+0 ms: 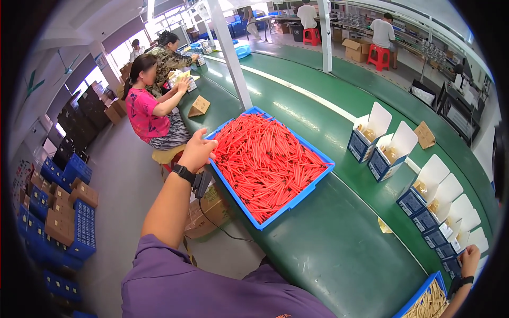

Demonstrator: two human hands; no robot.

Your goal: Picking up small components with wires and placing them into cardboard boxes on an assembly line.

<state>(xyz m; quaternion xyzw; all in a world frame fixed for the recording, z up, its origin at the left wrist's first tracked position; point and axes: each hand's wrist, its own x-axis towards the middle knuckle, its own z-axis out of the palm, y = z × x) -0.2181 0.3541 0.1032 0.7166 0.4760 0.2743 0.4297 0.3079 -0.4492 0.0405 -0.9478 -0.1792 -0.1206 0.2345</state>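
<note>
A blue tray [289,208] heaped with thin red sticks with dark tips [265,161] lies on the green work surface in front of me. At its left corner is my left hand [197,152], fingers bent inward over the rim; what they hold, if anything, is hidden. Far to the right, my right hand [468,259] is closed at the nearest of several open blue-and-white boxes [424,218], and I cannot make out what is between its fingers. Yellowish bagged contents [420,186] show inside the boxes. Below that hand stands a second blue tray [412,301] of tan sticks [430,303].
Two more open boxes [386,156] stand farther along the green belt [313,119]. A white post [229,53] rises behind the red sticks' tray. Co-workers [154,114] sit at the left side of the bench. A folded cardboard piece [199,106] lies near them.
</note>
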